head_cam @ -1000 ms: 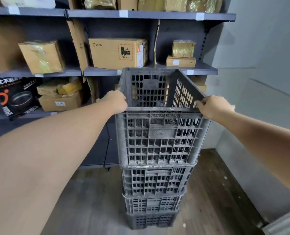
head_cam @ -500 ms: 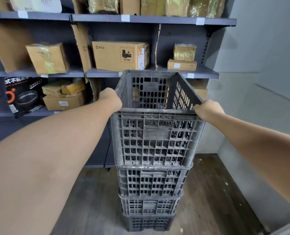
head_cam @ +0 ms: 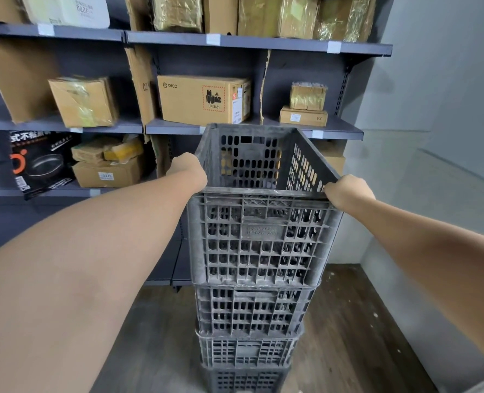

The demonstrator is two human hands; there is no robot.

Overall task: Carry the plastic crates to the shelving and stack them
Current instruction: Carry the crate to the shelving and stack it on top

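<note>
my left hand [head_cam: 188,170] was clamped over the near left corner of the top crate's [head_cam: 259,236] rim, fingers curled around the edge. my right hand [head_cam: 347,191] was closed the same way on the near right corner. both arms were stretched straight out in front of me.

the top crate, dark grey slotted plastic and apparently empty, sat on a stack of three more crates [head_cam: 249,330] that went down to the wooden floor [head_cam: 348,321] — four high in all. it looked level and seated on the one beneath, though i could not tell whether its weight was fully down or still partly in my hands. by my judgement this crate was nearly placed; letting go was what remained, and whether more crates waited elsewhere was not visible.

the stack stood right in front of the grey shelving [head_cam: 249,43], at its right end, near a pale wall [head_cam: 447,109]. cardboard boxes filled the shelves, among them one marked pico [head_cam: 201,99] just behind the crate. nothing blocked the stack — only its height might make it prone to tipping.
</note>
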